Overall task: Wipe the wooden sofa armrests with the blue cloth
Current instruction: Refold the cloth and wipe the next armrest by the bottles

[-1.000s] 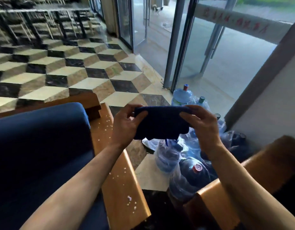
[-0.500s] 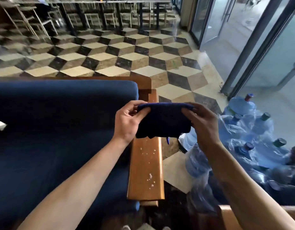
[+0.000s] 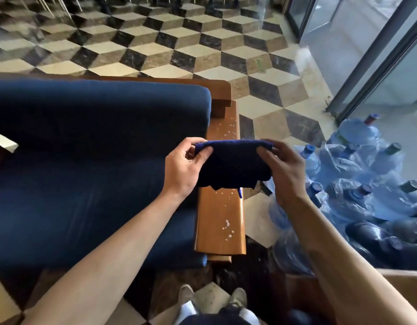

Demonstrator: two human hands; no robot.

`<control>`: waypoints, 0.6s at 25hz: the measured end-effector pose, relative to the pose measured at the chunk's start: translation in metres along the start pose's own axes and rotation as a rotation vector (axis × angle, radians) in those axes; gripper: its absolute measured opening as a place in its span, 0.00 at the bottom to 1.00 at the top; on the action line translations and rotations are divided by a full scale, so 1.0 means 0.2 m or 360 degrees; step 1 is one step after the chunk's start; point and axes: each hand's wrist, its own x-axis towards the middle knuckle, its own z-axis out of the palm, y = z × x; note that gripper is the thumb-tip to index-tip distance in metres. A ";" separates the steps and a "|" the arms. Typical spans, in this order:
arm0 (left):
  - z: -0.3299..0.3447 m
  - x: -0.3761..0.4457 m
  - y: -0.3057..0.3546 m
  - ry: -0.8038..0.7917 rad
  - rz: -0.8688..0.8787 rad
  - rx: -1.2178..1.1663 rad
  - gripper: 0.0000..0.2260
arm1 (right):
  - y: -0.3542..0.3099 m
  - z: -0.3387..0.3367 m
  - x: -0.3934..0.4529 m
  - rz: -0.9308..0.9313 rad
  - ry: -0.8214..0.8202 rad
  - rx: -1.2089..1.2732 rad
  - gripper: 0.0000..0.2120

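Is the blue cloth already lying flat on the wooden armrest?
No, both the left hand and right hand hold the blue cloth up above the armrest.

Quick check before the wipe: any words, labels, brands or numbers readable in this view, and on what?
None can be read.
Water jugs: caps and wrap show no legible label; too blurred to tell.
Blue cloth, held by the left hand and right hand: a small tag hangs at its lower edge, no print legible.
Wooden armrest: only white specks, no text.
Glass door: no sign visible.
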 end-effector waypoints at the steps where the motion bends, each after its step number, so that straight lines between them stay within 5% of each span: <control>1: 0.00 -0.03 -0.04 -0.0014 -0.0032 0.0010 0.05 | 0.04 0.00 -0.02 0.0033 -0.0002 -0.0024 0.09; 15: 0.09 -0.83 -1.03 -0.0161 -0.0911 0.0281 0.08 | 1.18 -0.04 -0.60 0.0957 0.0055 -0.0114 0.08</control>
